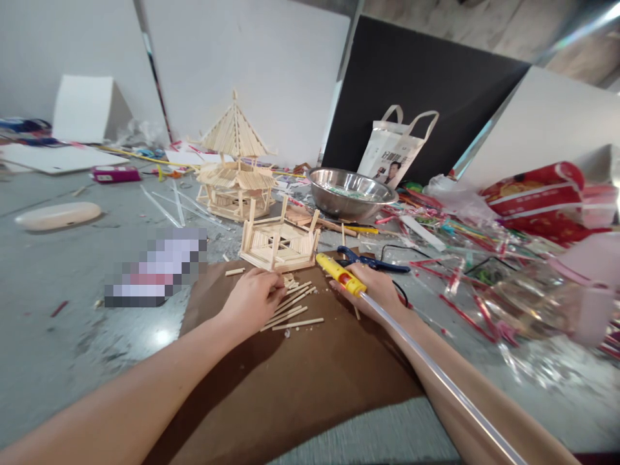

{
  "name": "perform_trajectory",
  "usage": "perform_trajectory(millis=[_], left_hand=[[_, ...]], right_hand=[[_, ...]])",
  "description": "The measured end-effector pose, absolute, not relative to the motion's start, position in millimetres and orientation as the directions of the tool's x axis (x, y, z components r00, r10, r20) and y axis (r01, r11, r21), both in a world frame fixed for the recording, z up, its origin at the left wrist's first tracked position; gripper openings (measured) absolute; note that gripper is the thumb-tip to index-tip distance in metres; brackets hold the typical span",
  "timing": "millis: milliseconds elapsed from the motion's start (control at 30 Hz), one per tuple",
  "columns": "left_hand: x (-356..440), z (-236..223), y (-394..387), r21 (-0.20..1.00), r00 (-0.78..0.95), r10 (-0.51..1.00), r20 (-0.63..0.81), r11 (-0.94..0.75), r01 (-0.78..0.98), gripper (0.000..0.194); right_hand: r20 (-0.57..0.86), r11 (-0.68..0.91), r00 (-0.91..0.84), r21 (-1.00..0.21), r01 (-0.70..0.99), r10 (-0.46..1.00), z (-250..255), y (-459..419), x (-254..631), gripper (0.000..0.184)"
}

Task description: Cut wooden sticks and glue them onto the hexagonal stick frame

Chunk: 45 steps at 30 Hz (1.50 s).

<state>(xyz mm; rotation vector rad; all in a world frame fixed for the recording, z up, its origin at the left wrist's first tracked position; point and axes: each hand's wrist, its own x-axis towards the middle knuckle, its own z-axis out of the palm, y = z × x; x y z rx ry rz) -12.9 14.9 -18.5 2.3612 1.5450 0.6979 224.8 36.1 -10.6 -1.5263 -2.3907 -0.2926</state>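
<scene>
My right hand point(371, 287) is wrapped round a yellow hot glue gun point(341, 274), with a long clear glue stick point(436, 371) running out of its back over my forearm. My left hand point(259, 294) rests on the brown sheet point(310, 387), its fingers curled together at a pile of thin wooden sticks point(293, 303); what is in the fingertips, if anything, is hidden. Just beyond both hands sits a six-sided wooden stick base point(281, 242) with short upright posts. Behind it stands a stick pavilion point(236, 161) with a pointed roof.
A blurred-out phone-like object point(157, 268) lies left of the sheet. Dark blue pliers-like tool point(378, 261) lies beyond my right hand. A steel bowl point(351, 194) and a white bag point(390, 152) stand at the back. Plastic scraps and a pink-lidded bottle point(547, 290) crowd the right.
</scene>
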Motion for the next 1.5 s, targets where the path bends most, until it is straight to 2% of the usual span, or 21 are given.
perform_trajectory(millis=[133, 233, 267, 333, 400, 433, 500, 600, 833, 1500], left_hand=[[-12, -17, 14, 0.444, 0.324, 0.911, 0.256, -0.408, 0.798, 0.016], [-12, -17, 13, 0.455, 0.312, 0.913, 0.264, -0.403, 0.794, 0.015], [-12, -17, 13, 0.462, 0.308, 0.912, 0.271, -0.404, 0.790, 0.015], [-13, -17, 13, 0.481, 0.297, 0.910, 0.290, -0.407, 0.777, 0.015], [-13, -18, 13, 0.507, 0.287, 0.903, 0.319, -0.419, 0.753, 0.013], [-13, -18, 13, 0.521, 0.283, 0.897, 0.339, -0.430, 0.738, 0.013], [-12, -17, 13, 0.545, 0.283, 0.879, 0.384, -0.463, 0.699, 0.012], [-11, -16, 12, 0.564, 0.296, 0.842, 0.450, -0.525, 0.638, 0.013], [-11, -16, 12, 0.553, 0.319, 0.785, 0.531, -0.606, 0.572, 0.015], [-11, -16, 11, 0.525, 0.320, 0.783, 0.533, -0.603, 0.601, 0.017]], right_hand=[[0.349, 0.409, -0.381, -0.006, 0.913, 0.856, -9, 35, 224, 0.029], [0.359, 0.418, -0.351, -0.127, 0.900, 0.865, -6, 35, 224, 0.028], [0.344, 0.421, -0.334, -0.222, 0.879, 0.878, -3, 34, 225, 0.028], [0.246, 0.386, -0.300, -0.490, 0.782, 0.921, 2, 32, 227, 0.028], [0.095, 0.261, -0.291, -0.750, 0.608, 0.952, 9, 29, 228, 0.029], [0.031, 0.188, -0.299, -0.838, 0.512, 0.954, 12, 28, 229, 0.030], [-0.052, 0.076, -0.332, -0.930, 0.360, 0.942, 17, 25, 230, 0.032], [-0.116, -0.015, -0.385, -0.967, 0.256, 0.915, 19, 24, 231, 0.034], [-0.187, -0.106, -0.364, -0.967, 0.233, 0.912, 16, 25, 231, 0.034], [-0.197, -0.125, -0.378, -0.971, 0.206, 0.905, 16, 25, 232, 0.030]])
